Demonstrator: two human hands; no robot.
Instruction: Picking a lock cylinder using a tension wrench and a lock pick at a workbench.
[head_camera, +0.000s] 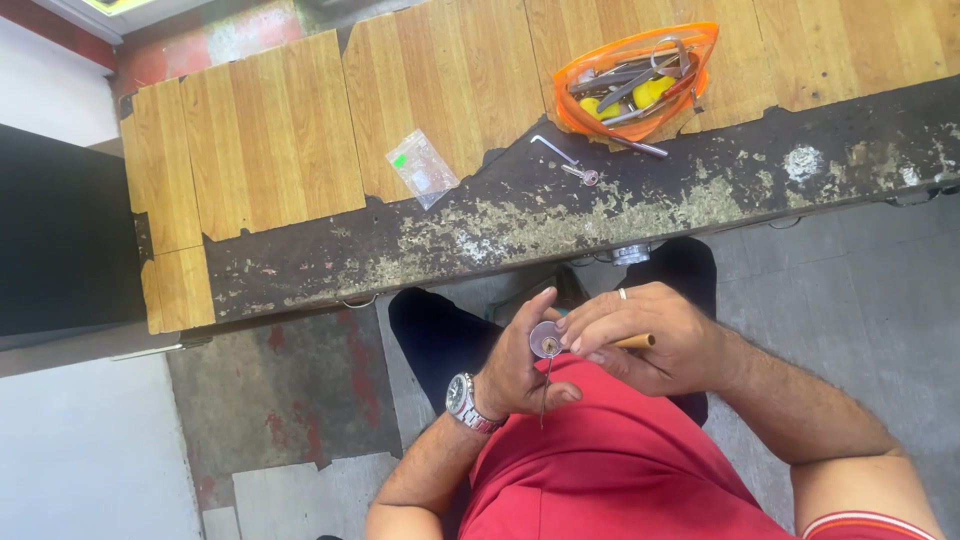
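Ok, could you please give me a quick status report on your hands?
Left hand holds a round lock cylinder. Right hand grips a wooden-handled tool at it. Thin pick hangs below. Nothing blocking.

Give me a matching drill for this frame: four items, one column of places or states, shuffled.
Items:
1. lock cylinder
2. orange pouch
3. clear zip bag
4. wristwatch

Places or states:
A. lying flat on the wood-grain bench top, near its worn edge
B. on the left wrist
C. open on the bench, full of metal tools
D. held in the left hand, thin pick hanging from it

Pairs: 1-D, 2-C, 3-A, 4-B
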